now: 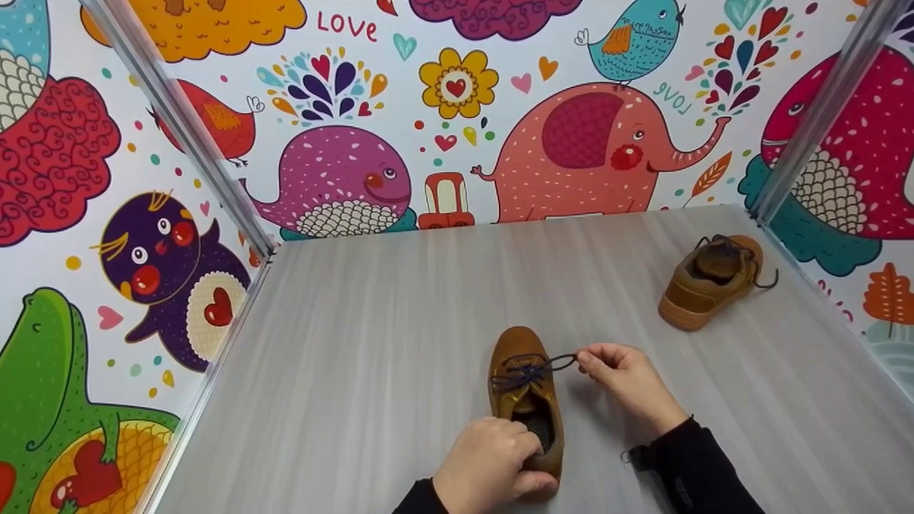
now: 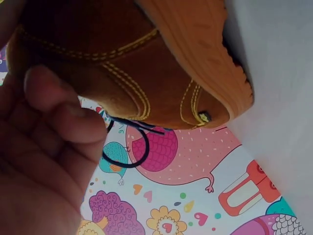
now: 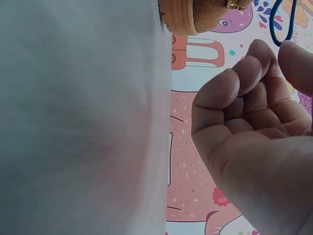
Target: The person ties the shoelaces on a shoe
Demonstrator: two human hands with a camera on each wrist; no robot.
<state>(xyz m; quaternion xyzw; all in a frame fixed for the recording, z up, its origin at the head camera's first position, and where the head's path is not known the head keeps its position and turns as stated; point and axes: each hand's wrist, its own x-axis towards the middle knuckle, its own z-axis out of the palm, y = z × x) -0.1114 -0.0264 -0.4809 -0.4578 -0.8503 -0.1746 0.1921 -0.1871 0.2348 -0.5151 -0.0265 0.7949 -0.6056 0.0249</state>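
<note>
A brown shoe [image 1: 523, 343] with yellow stitching stands on the floor, toe pointing away. My left hand [image 1: 489, 457] grips its collar near the heel, the fingers over the opening's edge and the thumb at the back. From the knotted dark blue shoelace [image 1: 528, 374] a loop stretches to the right. My right hand [image 1: 632, 382] pinches the end of that loop between thumb and forefinger, a little off the shoe's side. In the right wrist view the blue lace loop [image 3: 274, 29] reaches the fingertips. The left wrist view shows the shoe's side [image 2: 146, 73] close up.
A second brown shoe [image 1: 707, 282] stands farther back on the right, heel toward me, a lace end trailing to its right. The grey floor [image 1: 371, 343] meets walls with printed cartoon animals [image 1: 343, 178]. Metal posts [image 1: 814, 114] stand at the corners.
</note>
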